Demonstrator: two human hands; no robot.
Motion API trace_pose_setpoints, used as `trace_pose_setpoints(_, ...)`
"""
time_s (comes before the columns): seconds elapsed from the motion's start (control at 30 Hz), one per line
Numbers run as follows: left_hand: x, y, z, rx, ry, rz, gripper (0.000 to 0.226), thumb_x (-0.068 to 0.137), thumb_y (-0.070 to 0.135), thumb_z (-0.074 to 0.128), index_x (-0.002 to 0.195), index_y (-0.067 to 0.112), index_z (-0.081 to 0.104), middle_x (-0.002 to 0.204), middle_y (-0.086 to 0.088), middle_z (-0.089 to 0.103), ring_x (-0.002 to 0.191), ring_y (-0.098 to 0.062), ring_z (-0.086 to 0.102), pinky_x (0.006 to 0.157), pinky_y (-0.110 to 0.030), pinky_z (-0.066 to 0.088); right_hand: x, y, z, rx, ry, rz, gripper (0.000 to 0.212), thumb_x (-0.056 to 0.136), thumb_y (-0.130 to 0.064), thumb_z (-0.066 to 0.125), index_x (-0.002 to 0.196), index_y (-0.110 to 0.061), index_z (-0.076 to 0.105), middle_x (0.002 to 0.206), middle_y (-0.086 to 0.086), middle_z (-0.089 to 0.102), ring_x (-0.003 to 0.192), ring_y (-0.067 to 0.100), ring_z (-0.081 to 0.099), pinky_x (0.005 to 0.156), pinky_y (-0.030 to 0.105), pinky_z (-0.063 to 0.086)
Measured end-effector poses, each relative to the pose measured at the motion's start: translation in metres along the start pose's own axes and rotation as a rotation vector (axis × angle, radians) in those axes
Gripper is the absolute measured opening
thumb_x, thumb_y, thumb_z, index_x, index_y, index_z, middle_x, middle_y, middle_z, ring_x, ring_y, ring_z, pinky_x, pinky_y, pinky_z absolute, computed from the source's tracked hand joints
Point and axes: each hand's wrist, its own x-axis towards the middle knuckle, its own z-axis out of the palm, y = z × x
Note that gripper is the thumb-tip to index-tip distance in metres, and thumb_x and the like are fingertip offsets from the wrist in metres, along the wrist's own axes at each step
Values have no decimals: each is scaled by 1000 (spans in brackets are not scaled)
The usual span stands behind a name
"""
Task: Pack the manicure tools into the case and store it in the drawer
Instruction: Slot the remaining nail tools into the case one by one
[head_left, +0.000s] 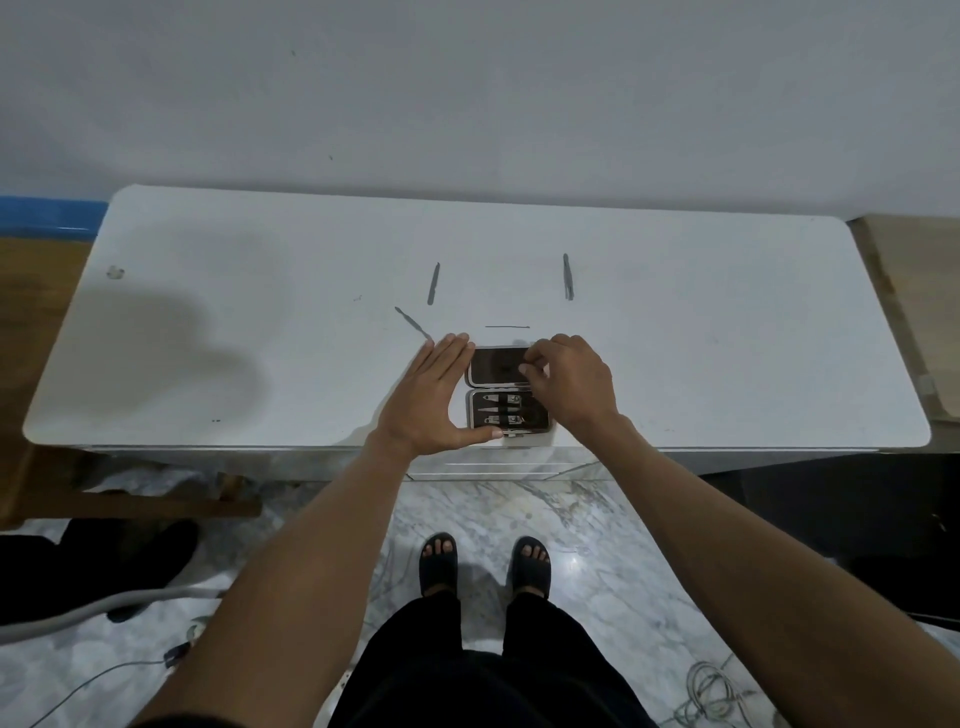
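An open black manicure case (508, 388) lies at the white tabletop's (208, 332) near edge, its hinge running left–right, between a flat left hand (436, 395), fingers pressed together, and a right hand (569, 379) pinching at its dark lid; four slim metal tools lie beyond the fingertips — one, a file (433, 283), points away.

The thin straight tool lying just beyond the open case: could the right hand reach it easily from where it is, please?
Probably yes. The right hand sits over the case lid, and the thin tool lies on bare table just past it, with nothing between.
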Motion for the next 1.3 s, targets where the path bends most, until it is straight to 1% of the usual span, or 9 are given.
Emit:
trace_pose_setpoints(0.17, 1, 0, -1, 3, -13, -2, 128, 77, 93, 55, 165, 4, 28, 174, -10, 24, 163, -21, 16, 132, -50, 16, 25, 8, -4, 15, 56, 60, 18, 92, -31, 61, 99, -17, 70, 97, 2, 68, 99, 22, 57, 73, 37, 51)
trace_pose_setpoints(0.37, 1, -1, 0, -2, -2, 3, 128, 77, 90, 60, 164, 2, 29, 174, -10, 24, 163, -22, 16, 132, -51, 16, 54, 22, -4, 56, 113, 188, 17, 91, -30, 61, 98, -17, 70, 97, 2, 69, 96, 24, 60, 73, 38, 52)
trace_pose_setpoints(0.43, 1, -1, 1, -7, 5, 1, 127, 77, 87, 66, 164, 2, 30, 173, -10, 25, 163, -22, 17, 132, -51, 17, 61, 24, -2, 67, 90, 193, 16, 90, -29, 62, 97, -17, 71, 95, 2, 69, 96, 24, 60, 74, 38, 53)
trace_pose_setpoints(0.53, 1, -1, 0, -10, 3, 0, 127, 76, 86, 67, 163, 2, 30, 173, -10, 25, 163, -22, 17, 131, -52, 19, 69, 20, 3, 92, 52, 159, 16, 89, -30, 63, 97, -18, 71, 94, 0, 71, 97, 24, 62, 77, 38, 54)
trace_pose_setpoints(0.73, 1, -2, 2, -17, -4, -8, 128, 76, 88, 65, 164, 1, 30, 173, -11, 26, 163, -23, 17, 131, -53, 20, 86, -18, 19, 128, -36, 13, 20, 90, -32, 63, 103, -19, 71, 98, -1, 69, 99, 20, 59, 77, 34, 49)
trace_pose_setpoints(0.93, 5, 0, -3, -21, -98, -45, 131, 77, 92, 58, 166, 4, 21, 175, -11, 20, 164, -19, 9, 133, -49, 12, 110, -54, 36, 160, -102, -61, 21, 89, -28, 65, 106, -17, 71, 99, 2, 70, 99, 21, 60, 79, 37, 52)
trace_pose_setpoints(1.07, 5, -2, -1, -33, -69, -16, 130, 77, 85, 69, 165, 0, 24, 173, -15, 24, 164, -24, 13, 133, -50, 12, 127, -68, 46, 135, -155, -58, 25, 90, -28, 62, 111, -18, 69, 105, 4, 68, 104, 24, 58, 82, 39, 52)
trace_pose_setpoints(1.17, 3, -3, 2, -45, -27, -3, 131, 76, 83, 73, 163, -2, 27, 172, -17, 26, 163, -27, 15, 133, -50, 13, 138, -74, 52, 151, -188, -7, 36, 89, -32, 62, 123, -20, 62, 112, 4, 64, 110, 25, 56, 85, 36, 48)
trace_pose_setpoints(1.3, 2, -3, 4, -97, 22, -3, 130, 72, 79, 80, 162, -1, 32, 170, -18, 31, 162, -30, 20, 132, -51, 17, 151, -80, 57, 134, -189, 28, 49, 85, -41, 64, 130, -24, 55, 109, 4, 62, 106, 25, 57, 81, 37, 50)
